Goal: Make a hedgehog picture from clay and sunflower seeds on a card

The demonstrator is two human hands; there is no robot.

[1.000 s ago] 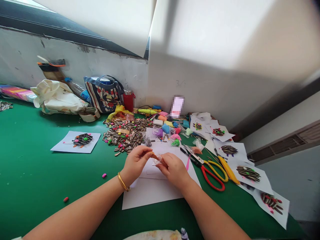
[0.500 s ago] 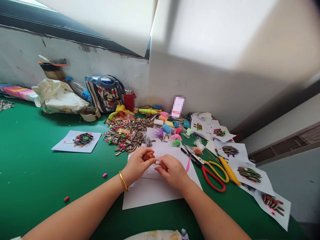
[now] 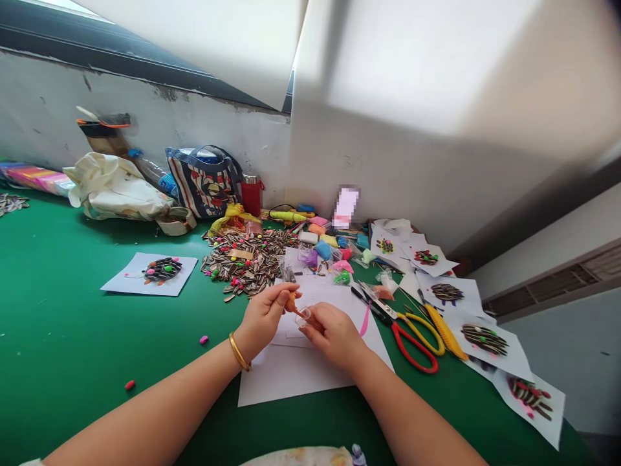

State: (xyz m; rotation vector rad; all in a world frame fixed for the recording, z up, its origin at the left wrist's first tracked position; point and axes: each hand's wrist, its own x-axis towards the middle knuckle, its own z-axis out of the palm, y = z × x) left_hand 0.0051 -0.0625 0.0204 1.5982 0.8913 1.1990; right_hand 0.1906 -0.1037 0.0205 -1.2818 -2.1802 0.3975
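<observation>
My left hand (image 3: 266, 317), with a gold bangle at its wrist, pinches a lump of orange-brown modelling clay (image 3: 292, 303). A thin strand of it stretches down toward a small clear plastic wrapper (image 3: 303, 316). The fingers of my right hand (image 3: 334, 329) are closed on that wrapper; what is inside is partly hidden. Beneath both hands lie overlapping sheets of white paper (image 3: 291, 382). A pile of striped sunflower seeds (image 3: 262, 265) mixed with coloured ones is just beyond my left hand. Bagged clay lumps, among them a purple one (image 3: 307, 257), sit past the paper.
To the right lie scissors with red and yellow handles (image 3: 417, 362), a yellow cutter (image 3: 444, 330) and several seed hedgehog cards (image 3: 485, 340). Another hedgehog card (image 3: 150, 272) is at left. Bags (image 3: 204, 184) and a red flask (image 3: 251, 194) stand along the wall.
My left hand has lifted slightly up and left, away from the right, drawing the orange-brown clay out from the wrapper into a strand. My right hand has stayed nearly still.
</observation>
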